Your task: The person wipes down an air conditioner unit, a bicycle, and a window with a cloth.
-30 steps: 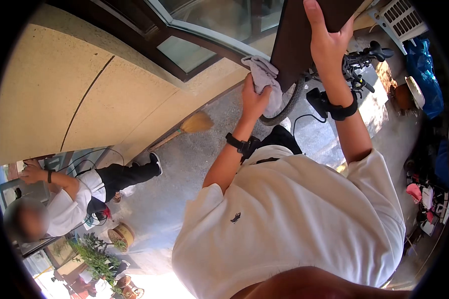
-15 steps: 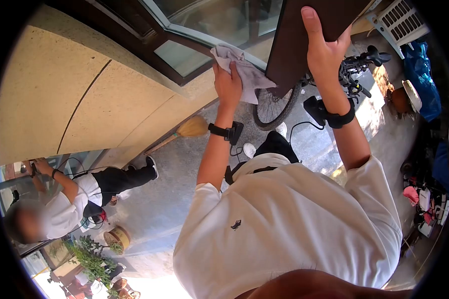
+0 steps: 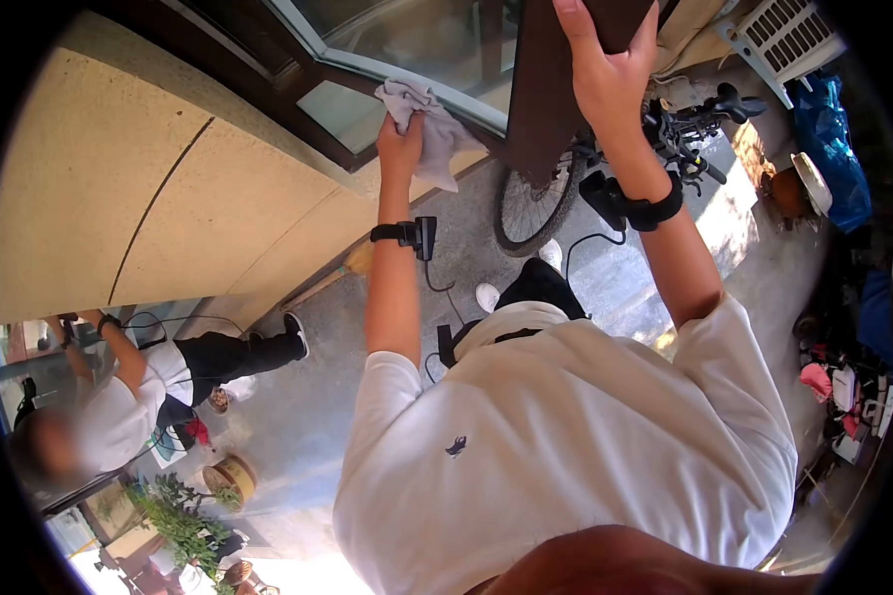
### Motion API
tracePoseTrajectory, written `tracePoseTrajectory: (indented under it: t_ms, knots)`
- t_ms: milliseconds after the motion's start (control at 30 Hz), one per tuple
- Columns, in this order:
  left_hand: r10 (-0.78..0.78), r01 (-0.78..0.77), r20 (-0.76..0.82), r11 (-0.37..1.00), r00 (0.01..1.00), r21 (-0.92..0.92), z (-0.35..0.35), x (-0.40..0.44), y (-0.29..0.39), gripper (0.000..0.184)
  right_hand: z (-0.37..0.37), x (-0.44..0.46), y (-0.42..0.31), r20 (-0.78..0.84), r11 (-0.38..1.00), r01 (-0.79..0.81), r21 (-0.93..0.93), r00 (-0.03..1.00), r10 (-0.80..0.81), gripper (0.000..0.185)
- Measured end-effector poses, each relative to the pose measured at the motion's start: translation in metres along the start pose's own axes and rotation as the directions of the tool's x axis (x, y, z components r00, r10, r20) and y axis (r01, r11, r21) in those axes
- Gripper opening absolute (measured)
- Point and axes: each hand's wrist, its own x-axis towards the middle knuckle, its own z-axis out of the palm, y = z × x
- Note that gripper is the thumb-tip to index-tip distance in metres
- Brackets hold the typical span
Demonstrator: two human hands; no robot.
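Observation:
My left hand (image 3: pixel 399 149) is closed on a crumpled pale grey cloth (image 3: pixel 437 129), pressing it to the bottom edge of the open window sash (image 3: pixel 427 94). Part of the cloth hangs loose to the right of my fingers. Higher and to the right, my right hand (image 3: pixel 610 79) grips the dark brown sash panel (image 3: pixel 551 99), its thumb on the near face and the other fingers partly hidden. Above my left hand lies the dark window frame (image 3: pixel 313 119) with its glass.
A bicycle (image 3: pixel 541 203) stands beneath the sash. A broom (image 3: pixel 357 261) leans by the yellow wall (image 3: pixel 89 178). At the left, another person (image 3: pixel 139 407) works at a window. A potted plant (image 3: pixel 184 521), an outdoor unit (image 3: pixel 789 45) and a blue bag (image 3: pixel 829 149) are around.
My left hand and the cloth have moved left along the sash's bottom edge. My right hand and the brown panel have shifted left and up in view.

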Motion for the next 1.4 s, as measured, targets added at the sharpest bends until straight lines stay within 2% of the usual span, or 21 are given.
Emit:
tracePoseTrajectory:
  t_ms: [100, 133, 200, 333, 400, 433, 467, 500, 533, 567, 733, 767, 900, 967, 1033, 1100, 1133, 1167, 1200, 1267, 1400]
  knots:
    - [-0.157, 0.193, 0.318, 0.978, 0.935, -0.084, -0.001, -0.04, 0.033, 0.039, 0.002, -0.004, -0.005, -0.047, 0.994, -0.109, 0.03, 0.993, 0.11, 0.058]
    - [-0.154, 0.189, 0.315, 0.979, 0.937, -0.083, -0.002, -0.048, 0.032, 0.039, -0.001, -0.003, -0.005, -0.037, 0.994, -0.104, -0.026, 0.994, 0.103, 0.06]
    - [-0.15, 0.19, 0.621, 0.982, 0.769, 0.002, 0.001, -0.056, 0.033, 0.038, -0.001, 0.003, -0.007, -0.025, 0.993, -0.079, -0.086, 0.997, 0.078, 0.062]
    - [-0.064, 0.183, 0.619, 0.974, 0.783, -0.132, -0.004, -0.057, 0.044, 0.032, 0.0, -0.003, -0.005, -0.038, 0.998, -0.056, -0.029, 0.998, 0.055, 0.062]
    - [0.001, 0.093, 0.322, 0.957, 0.947, -0.275, -0.004, -0.042, 0.046, 0.033, 0.003, 0.0, -0.004, -0.066, 1.0, -0.014, -0.012, 0.998, 0.014, 0.061]
    - [-0.113, 0.157, 0.263, 0.975, 0.958, -0.155, -0.01, -0.028, 0.049, 0.044, 0.004, -0.003, -0.011, -0.035, 0.995, -0.095, 0.015, 0.995, 0.095, 0.06]
    - [-0.072, 0.094, 0.141, 0.984, 0.987, -0.151, -0.016, -0.009, 0.042, 0.05, 0.002, 0.0, -0.016, -0.017, 0.986, -0.16, 0.037, 0.987, 0.161, 0.059]
    - [-0.018, 0.021, 0.02, 0.986, 1.0, -0.164, -0.016, 0.018, 0.031, 0.056, -0.006, 0.003, -0.006, 0.019, 0.98, 0.026, -0.195, 1.0, -0.023, 0.059]
    - [-0.028, 0.02, -0.031, 0.973, 0.999, -0.23, -0.02, 0.051, 0.012, 0.064, -0.004, 0.006, -0.006, -0.001, 0.973, 0.107, -0.206, 0.994, -0.109, 0.059]
    - [0.156, -0.176, -0.089, 0.933, 0.984, -0.314, -0.024, 0.075, 0.011, 0.062, -0.004, 0.008, -0.007, -0.008, 0.981, 0.082, -0.176, 0.996, -0.085, 0.06]
    - [-0.135, 0.127, 0.01, 0.902, 0.991, -0.413, -0.051, 0.134, -0.001, 0.072, -0.003, 0.002, -0.012, -0.007, 0.993, -0.119, -0.001, 0.993, 0.119, 0.063]
    - [-0.11, 0.087, -0.003, 0.803, 0.994, -0.59, -0.041, 0.131, 0.0, 0.074, -0.001, 0.006, -0.011, -0.009, 0.994, -0.111, 0.002, 0.994, 0.111, 0.063]
    - [-0.055, 0.01, -0.053, 0.78, 0.997, -0.626, -0.028, 0.121, 0.056, 0.074, -0.003, 0.006, -0.009, -0.008, 0.999, -0.051, 0.0, 0.999, 0.051, 0.062]
    - [0.076, -0.127, -0.122, 0.859, 0.99, -0.495, -0.036, 0.12, 0.094, 0.073, -0.002, 0.001, -0.01, -0.036, 0.998, -0.051, -0.04, 0.998, 0.05, 0.059]
    - [0.143, -0.188, -0.128, 0.846, 0.981, -0.499, -0.035, 0.109, 0.151, 0.067, -0.004, 0.001, -0.012, -0.029, 0.996, -0.054, -0.068, 0.998, 0.052, 0.056]
    - [0.453, -0.444, -0.098, 0.768, 0.886, -0.461, -0.032, 0.102, 0.182, 0.065, -0.005, -0.002, -0.007, -0.017, 0.994, -0.06, -0.086, 0.998, 0.059, 0.054]
    - [0.452, -0.45, -0.112, 0.769, 0.885, -0.454, -0.026, 0.1, 0.19, 0.065, -0.006, -0.002, 0.0, -0.025, 0.996, -0.037, -0.079, 0.999, 0.035, 0.05]
    - [0.649, -0.674, -0.223, 0.736, 0.728, -0.061, -0.019, 0.101, 0.197, 0.069, -0.005, 0.001, 0.006, -0.035, 0.998, -0.007, -0.069, 0.999, 0.004, 0.046]
    - [0.82, -0.74, -0.217, 0.572, 0.53, 0.353, -0.019, 0.103, 0.197, 0.073, -0.006, 0.0, 0.007, -0.025, 0.998, -0.009, -0.056, 1.0, 0.007, 0.046]
    - [0.806, -0.761, -0.217, 0.591, 0.55, 0.268, -0.017, 0.126, 0.157, 0.078, -0.006, 0.0, 0.006, 0.007, 0.999, -0.038, -0.003, 0.999, 0.038, 0.046]
    - [0.372, -0.268, -0.438, 0.922, 0.818, 0.281, -0.01, 0.14, 0.057, 0.072, -0.001, 0.002, 0.002, -0.015, 0.999, 0.019, 0.033, 1.0, -0.018, 0.044]
